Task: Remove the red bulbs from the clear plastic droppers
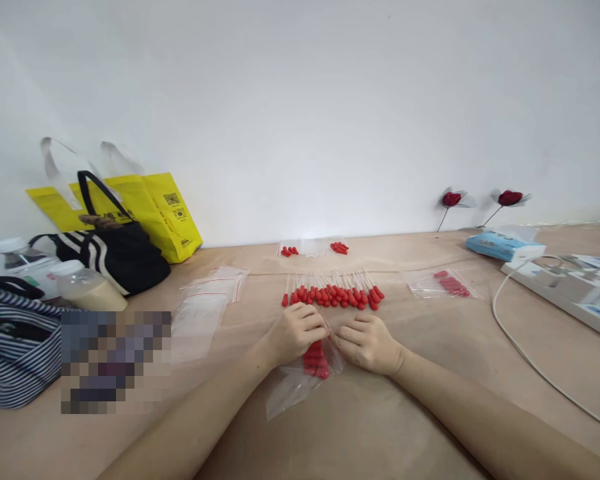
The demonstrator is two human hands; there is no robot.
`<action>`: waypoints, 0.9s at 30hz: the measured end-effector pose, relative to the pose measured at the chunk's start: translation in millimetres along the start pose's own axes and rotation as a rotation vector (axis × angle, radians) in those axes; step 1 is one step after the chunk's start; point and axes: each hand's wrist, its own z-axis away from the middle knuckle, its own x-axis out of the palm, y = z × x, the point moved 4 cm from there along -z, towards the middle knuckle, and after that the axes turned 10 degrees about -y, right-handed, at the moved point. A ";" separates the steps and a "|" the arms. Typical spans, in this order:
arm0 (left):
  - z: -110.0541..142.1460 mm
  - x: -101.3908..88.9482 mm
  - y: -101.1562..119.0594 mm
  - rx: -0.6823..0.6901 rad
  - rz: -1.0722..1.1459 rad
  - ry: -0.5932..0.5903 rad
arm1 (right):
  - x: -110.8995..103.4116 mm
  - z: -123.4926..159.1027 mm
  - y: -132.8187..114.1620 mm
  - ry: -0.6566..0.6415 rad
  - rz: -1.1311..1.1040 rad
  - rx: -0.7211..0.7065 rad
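Note:
Between my two hands is a clear zip bag (pixel 285 392) with several red-tipped sticks (pixel 316 363) inside, their red ends toward me. My left hand (pixel 297 331) pinches the bag's upper edge with fingers curled. On the right corner of the same edge, my right hand (pixel 369 345) is closed, its fingertips partly hidden. Just beyond my hands lies a row of loose red-tipped sticks (pixel 340 295), pale shafts pointing away. A filled bag of red-tipped sticks (pixel 450 285) rests to the right. To the left is a stack of flat zip bags (pixel 200 317).
Near the wall lies another clear bag (pixel 313 248) with red pieces at both ends. A yellow bag (pixel 175 220), a black bag (pixel 135 257) and a bottle (pixel 87 288) stand left. Tissues (pixel 505 247), a power strip (pixel 570 293) and a white cable (pixel 515 340) lie right.

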 end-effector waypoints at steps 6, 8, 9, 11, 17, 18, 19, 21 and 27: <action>-3.7 -2.6 4.9 0.108 -0.060 -0.094 | 0.5 -3.1 -6.7 -0.048 -0.012 -0.091; -5.5 -3.8 6.7 0.137 -0.074 -0.142 | 0.7 -4.2 -7.9 -0.066 -0.011 -0.100; -6.4 -4.3 7.4 0.149 -0.078 -0.162 | 0.7 -4.6 -8.5 -0.073 -0.012 -0.105; -7.5 -4.9 8.6 0.166 -0.079 -0.185 | 0.8 -5.5 -9.8 -0.088 -0.021 -0.120; -6.4 -7.6 8.4 0.183 -0.017 -0.196 | 3.8 -4.9 -9.2 -0.170 -0.034 -0.170; -6.1 -8.5 7.9 0.185 -0.002 -0.199 | 4.4 -4.5 -8.2 -0.187 -0.032 -0.171; -5.9 -9.6 7.2 0.183 0.011 -0.198 | 4.8 -4.1 -7.1 -0.201 -0.031 -0.170; -5.9 -11.0 4.8 0.154 0.034 -0.185 | 4.4 -3.8 -5.3 -0.208 -0.036 -0.164; -0.6 -8.0 2.5 -0.077 0.158 -0.165 | 2.6 -1.8 -1.4 -0.222 -0.074 -0.085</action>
